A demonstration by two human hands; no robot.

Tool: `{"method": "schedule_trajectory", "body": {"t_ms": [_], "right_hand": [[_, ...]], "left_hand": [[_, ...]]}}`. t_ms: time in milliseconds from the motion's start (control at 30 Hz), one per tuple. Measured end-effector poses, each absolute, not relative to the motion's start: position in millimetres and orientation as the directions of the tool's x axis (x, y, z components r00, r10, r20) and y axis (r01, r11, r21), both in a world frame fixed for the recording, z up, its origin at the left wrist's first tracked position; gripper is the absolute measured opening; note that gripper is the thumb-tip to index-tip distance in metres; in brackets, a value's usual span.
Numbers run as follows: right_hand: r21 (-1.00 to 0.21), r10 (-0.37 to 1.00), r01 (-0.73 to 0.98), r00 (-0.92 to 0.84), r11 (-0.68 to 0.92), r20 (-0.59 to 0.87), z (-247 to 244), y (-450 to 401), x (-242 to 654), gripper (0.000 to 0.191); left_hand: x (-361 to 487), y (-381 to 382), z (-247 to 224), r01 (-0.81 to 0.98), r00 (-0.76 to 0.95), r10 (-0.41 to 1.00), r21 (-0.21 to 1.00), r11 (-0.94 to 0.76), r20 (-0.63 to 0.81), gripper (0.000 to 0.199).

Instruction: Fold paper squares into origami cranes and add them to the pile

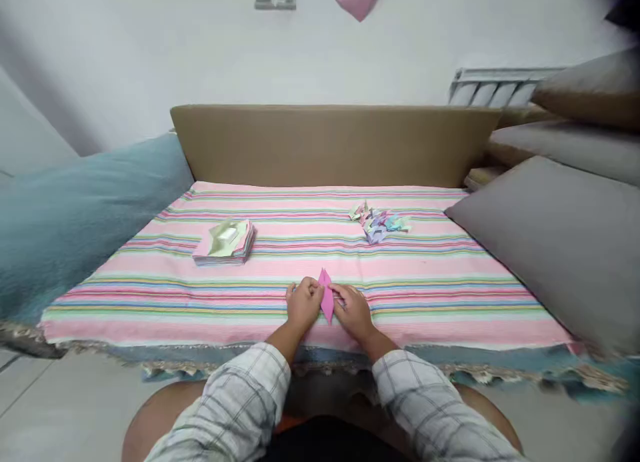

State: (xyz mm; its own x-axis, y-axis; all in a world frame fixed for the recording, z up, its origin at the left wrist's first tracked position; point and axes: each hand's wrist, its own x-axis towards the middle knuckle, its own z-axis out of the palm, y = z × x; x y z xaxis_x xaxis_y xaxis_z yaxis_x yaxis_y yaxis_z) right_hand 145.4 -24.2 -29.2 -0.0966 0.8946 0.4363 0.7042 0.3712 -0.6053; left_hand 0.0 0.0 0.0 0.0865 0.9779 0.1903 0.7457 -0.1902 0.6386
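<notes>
A folded pink origami paper [327, 301], narrow and pointed at both ends, lies between my hands over the striped cloth. My left hand [304, 302] pinches its left edge with thumb and index finger. On the opposite side my right hand [352, 309] grips the right edge, fingers curled. The paper's upper end shows two close tips; its lower end comes to one point.
A stack of coloured paper [225, 242] sits on the striped cloth [280, 212] to the left. Several folded paper pieces [377, 222] are heaped at the back right. Grey cushions [540, 242] border the right, a blue bolster [100, 209] the left, and a brown board [330, 145] the back.
</notes>
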Motion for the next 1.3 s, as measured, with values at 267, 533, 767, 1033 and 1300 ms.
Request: {"method": "schedule_trajectory", "body": {"t_ms": [267, 533, 767, 1033, 1300], "right_hand": [[-0.600, 0.903, 0.736, -0.036, 0.314, 0.429, -26, -26, 142, 0.026], [-0.568, 0.889, 0.741, -0.085, 0.359, 0.451, -24, -27, 145, 0.025], [-0.532, 0.846, 0.725, -0.130, 0.437, 0.516, -21, -29, 149, 0.020], [-0.498, 0.850, 0.748, -0.168, 0.440, 0.499, -23, -31, 153, 0.016], [-0.528, 0.871, 0.742, -0.151, 0.412, 0.468, -23, -30, 153, 0.016]], "left_hand": [[-16, -8, 1, 0.740, 0.252, 0.928, 0.563, -0.367, 0.274, 0.017], [-21, -12, -3, 0.727, 0.362, 0.825, 0.423, -0.541, 0.434, 0.029], [-20, -16, 1, 0.747, 0.410, 0.845, 0.404, -0.527, 0.344, 0.022], [-24, -14, 4, 0.722, 0.456, 0.844, 0.437, -0.536, 0.282, 0.023], [-23, -9, -2, 0.726, 0.426, 0.861, 0.462, -0.509, 0.280, 0.016]]}}
